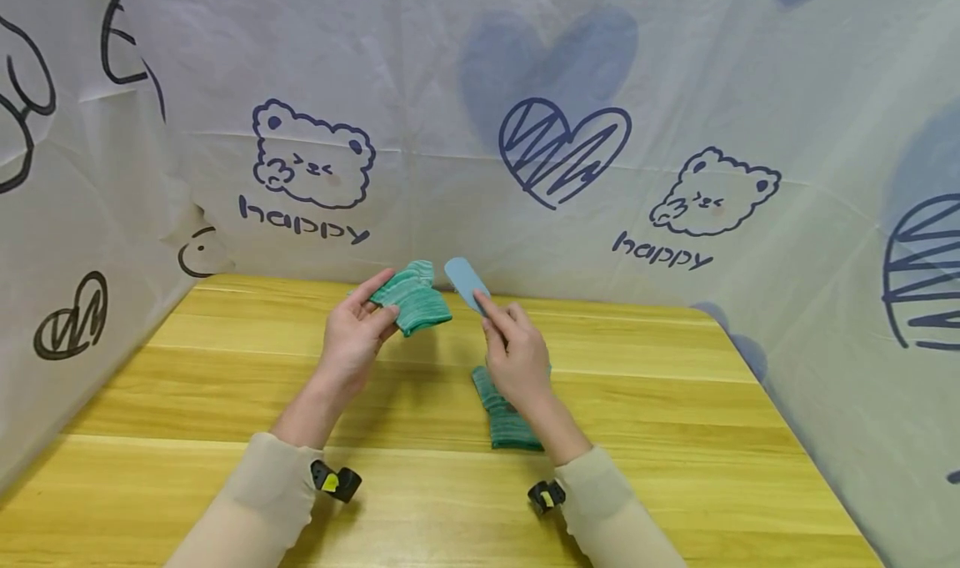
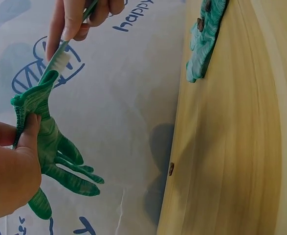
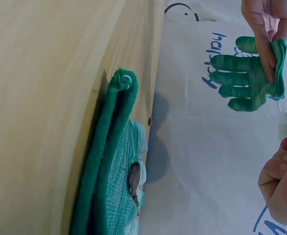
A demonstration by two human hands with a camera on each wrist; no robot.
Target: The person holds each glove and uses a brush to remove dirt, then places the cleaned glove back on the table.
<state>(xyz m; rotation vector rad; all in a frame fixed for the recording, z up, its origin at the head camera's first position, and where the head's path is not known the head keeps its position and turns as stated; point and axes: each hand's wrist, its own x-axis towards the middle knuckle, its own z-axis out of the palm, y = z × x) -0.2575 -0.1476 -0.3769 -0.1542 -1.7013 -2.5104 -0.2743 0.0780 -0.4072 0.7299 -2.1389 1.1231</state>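
Note:
My left hand (image 1: 351, 334) pinches a green knitted glove (image 1: 423, 303) at its cuff, thumb on one side, above the table. In the left wrist view the glove's fingers (image 2: 75, 181) hang loose and spread. My right hand (image 1: 520, 359) grips a light blue brush (image 1: 463, 276) by its handle, index finger laid along it. White bristles (image 2: 61, 62) face the glove, with the brush head close to the cuff. Below my right hand lies a second green glove (image 1: 510, 429), partly hidden by that hand. A dark brown patch (image 3: 134, 181) marks it in the right wrist view.
The wooden table (image 1: 420, 510) carries the second glove. White cloth (image 1: 427, 184) printed with bears and hearts hangs behind the table and along both sides. A small black camera (image 1: 337, 481) sits on my left wrist, another (image 1: 546, 496) on the right.

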